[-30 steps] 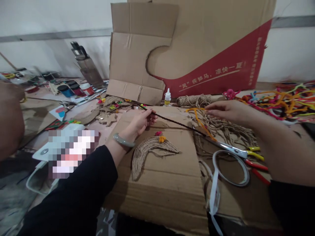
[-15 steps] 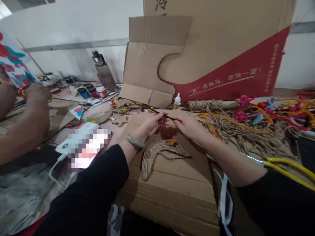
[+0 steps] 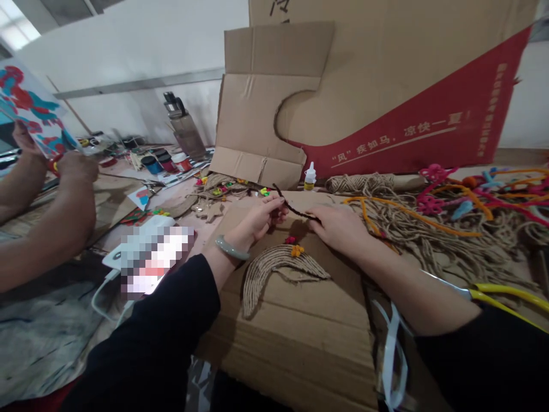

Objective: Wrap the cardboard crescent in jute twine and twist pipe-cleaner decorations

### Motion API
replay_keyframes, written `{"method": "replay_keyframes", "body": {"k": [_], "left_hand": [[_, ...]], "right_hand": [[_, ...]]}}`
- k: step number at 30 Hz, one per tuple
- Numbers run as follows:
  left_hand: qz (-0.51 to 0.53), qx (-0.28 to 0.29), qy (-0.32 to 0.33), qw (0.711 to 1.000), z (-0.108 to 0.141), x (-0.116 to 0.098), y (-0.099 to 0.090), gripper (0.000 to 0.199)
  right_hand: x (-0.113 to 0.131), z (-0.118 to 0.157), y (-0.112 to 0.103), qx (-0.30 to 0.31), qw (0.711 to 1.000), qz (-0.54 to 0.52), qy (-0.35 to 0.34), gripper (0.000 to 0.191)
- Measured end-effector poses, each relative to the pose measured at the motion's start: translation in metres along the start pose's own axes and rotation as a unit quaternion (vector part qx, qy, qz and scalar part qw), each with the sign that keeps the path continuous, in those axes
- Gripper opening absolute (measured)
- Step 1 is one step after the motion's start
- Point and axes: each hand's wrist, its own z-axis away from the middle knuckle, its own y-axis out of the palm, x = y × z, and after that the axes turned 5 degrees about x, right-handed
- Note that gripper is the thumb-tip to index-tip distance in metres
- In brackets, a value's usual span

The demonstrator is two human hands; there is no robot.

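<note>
A thin dark twisted strand is stretched between my two hands above a cardboard sheet. My left hand, with a pale bangle at the wrist, pinches it near its left end, and a short tip sticks up past the fingers. My right hand grips the other end with closed fingers. Below them, a curved crescent of beige cord rows lies on the cardboard, with an orange flower on its upper edge and a small red piece just above.
Beige twine and coloured pipe cleaners lie at the right, near yellow-handled scissors. A small glue bottle stands behind my hands. Left are a phone, paint jars, a bottle and another person's hands holding painted paper.
The strand's left end now points up above my left hand, and it slopes more steeply. My right hand has moved slightly right. The other person's painted paper shows more fully.
</note>
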Motion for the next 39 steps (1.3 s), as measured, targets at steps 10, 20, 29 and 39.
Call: {"method": "replay_keyframes", "body": {"k": [10, 20, 29, 39], "left_hand": [[-0.081, 0.008, -0.023, 0.996, 0.008, -0.005, 0.01, 0.015], [-0.065, 0.025, -0.074, 0.995, 0.007, -0.005, 0.008, 0.007], [-0.09, 0.019, -0.06, 0.994, 0.008, -0.006, 0.007, 0.011], [-0.163, 0.072, -0.069, 0.981, 0.014, -0.006, 0.012, 0.01]], "right_hand": [[0.005, 0.003, 0.012, -0.103, 0.992, -0.039, -0.066, 0.034], [0.001, 0.002, 0.015, -0.096, 0.994, -0.037, -0.047, 0.032], [-0.005, -0.002, 0.016, -0.116, 0.992, -0.056, -0.007, 0.029], [-0.005, -0.002, 0.019, -0.173, 0.982, -0.071, -0.016, 0.027]]}}
